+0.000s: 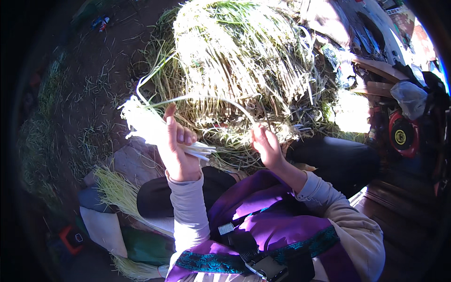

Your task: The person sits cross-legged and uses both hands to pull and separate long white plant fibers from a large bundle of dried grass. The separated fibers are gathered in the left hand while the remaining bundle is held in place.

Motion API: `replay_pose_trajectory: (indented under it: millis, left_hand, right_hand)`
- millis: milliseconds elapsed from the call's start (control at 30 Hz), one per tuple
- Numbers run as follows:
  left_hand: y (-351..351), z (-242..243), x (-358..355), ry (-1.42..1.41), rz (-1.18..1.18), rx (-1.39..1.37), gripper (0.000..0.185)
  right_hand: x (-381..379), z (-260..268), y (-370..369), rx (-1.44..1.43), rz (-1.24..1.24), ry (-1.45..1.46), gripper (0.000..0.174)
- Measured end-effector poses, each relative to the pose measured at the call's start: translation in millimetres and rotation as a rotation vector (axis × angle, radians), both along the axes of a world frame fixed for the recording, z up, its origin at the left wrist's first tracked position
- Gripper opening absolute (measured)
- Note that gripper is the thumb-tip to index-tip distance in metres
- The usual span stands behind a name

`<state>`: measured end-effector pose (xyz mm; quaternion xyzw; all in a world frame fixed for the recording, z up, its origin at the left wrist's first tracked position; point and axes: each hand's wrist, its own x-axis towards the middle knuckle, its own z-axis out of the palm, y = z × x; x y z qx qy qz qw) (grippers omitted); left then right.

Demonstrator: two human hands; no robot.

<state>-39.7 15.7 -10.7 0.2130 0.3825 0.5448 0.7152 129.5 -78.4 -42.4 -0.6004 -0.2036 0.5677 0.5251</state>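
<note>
My left hand (181, 151) is raised, fingers curled around a bunch of pale, long-stemmed greens (146, 121). White stem ends (202, 149) stick out past my palm on the right, and the bunch's other end is washed out by sunlight. A single long stalk (208, 96) arcs from the bunch across to my right hand (268, 146), which pinches its end between thumb and fingers. Behind both hands rises a large heap of the same kind of stalks (243, 70), green at the top and straw-coloured below.
Beside my left knee lies a loose bundle of yellow-green stalks (119, 194); another bundle (137, 269) lies lower down. Dark ground (95, 70) with scattered leaves spreads to the left. A clear plastic bag (410, 98) and a red machine-like object (403, 135) stand at right.
</note>
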Motion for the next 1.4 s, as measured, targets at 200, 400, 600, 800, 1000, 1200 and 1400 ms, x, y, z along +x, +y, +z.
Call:
replay_pose_trajectory:
  millis: [200,400,600,800,1000,1200,1400]
  left_hand:
    - [-36.9,-38.7,44.4,0.023,-0.284,-0.103,0.027]
    - [-12.4,-15.5,23.7,-0.163,0.065,-0.112,0.016]
    - [-38.5,-19.5,50.6,-0.003,-0.106,-0.179,0.029]
    - [-35.8,-29.5,37.1,-0.277,-0.108,-0.149,0.023]
    - [-16.7,-22.6,24.0,-0.354,0.003,-0.151,0.03]
    - [-23.2,-26.8,33.1,-0.44,-0.068,-0.121,0.034]
    - [-34.7,-24.5,44.2,-0.346,-0.112,-0.236,0.037]
  right_hand:
    - [-7.6,6.1,6.5,0.336,0.557,-0.908,0.022]
    - [11.5,1.5,-21.2,0.146,0.113,-0.499,0.028]
    - [-10.1,6.2,-12.2,0.232,0.177,-0.696,0.016]
    - [-3.1,-0.1,-27.7,0.232,0.128,-0.684,0.022]
    - [51.6,-2.8,-41.8,0.136,-0.107,-0.845,0.022]
    - [-11.9,11.6,-14.2,0.627,-0.143,-0.651,0.052]
    - [-56.6,-12.0,8.9,0.466,-0.174,-0.49,0.054]
